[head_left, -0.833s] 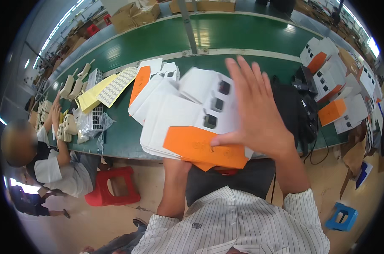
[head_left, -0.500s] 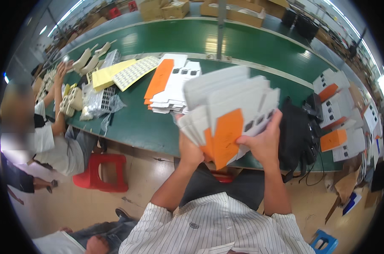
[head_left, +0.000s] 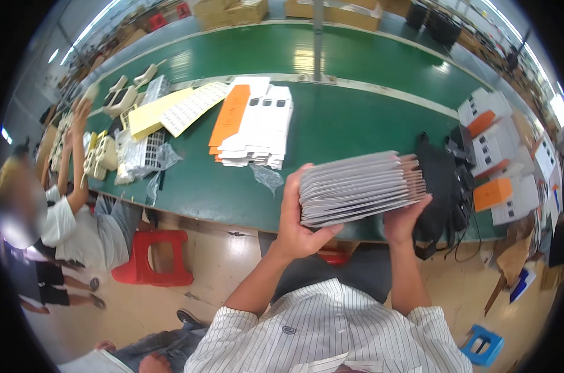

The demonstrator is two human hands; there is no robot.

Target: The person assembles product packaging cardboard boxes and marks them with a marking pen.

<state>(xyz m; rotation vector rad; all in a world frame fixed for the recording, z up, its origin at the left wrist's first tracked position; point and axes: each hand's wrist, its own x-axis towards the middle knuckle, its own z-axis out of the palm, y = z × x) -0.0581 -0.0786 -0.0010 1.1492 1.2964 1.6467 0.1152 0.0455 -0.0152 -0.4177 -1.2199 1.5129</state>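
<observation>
Between my two hands is a thick stack of flat folded cartons [head_left: 356, 189], held above the front of the green table with its grey-white edges showing. My left hand [head_left: 297, 221] grips the left end, thumb along the lower edge. At the right end my right hand [head_left: 407, 221] supports the stack from below, its fingers partly hidden behind the cartons. Left of the stack, a pile of flat white cartons with orange panels and dark square cut-outs [head_left: 257, 127] lies on the table. A crumpled piece of clear plastic [head_left: 267, 178] sits at that pile's near edge.
Yellow sheets [head_left: 154, 115], a sheet of labels [head_left: 195, 109], bagged parts [head_left: 146, 152] and beige parts [head_left: 101, 155] lie on the left, near a co-worker. Right are a black bag [head_left: 434, 186] and made-up cartons [head_left: 496, 149]. A metal post [head_left: 318, 43] rises behind. A red stool [head_left: 154, 258] stands left.
The fanned cartons have come together into an even stack, turned so their edges show and the orange panels no longer do. My left hand moved up along the end; the stack came lower.
</observation>
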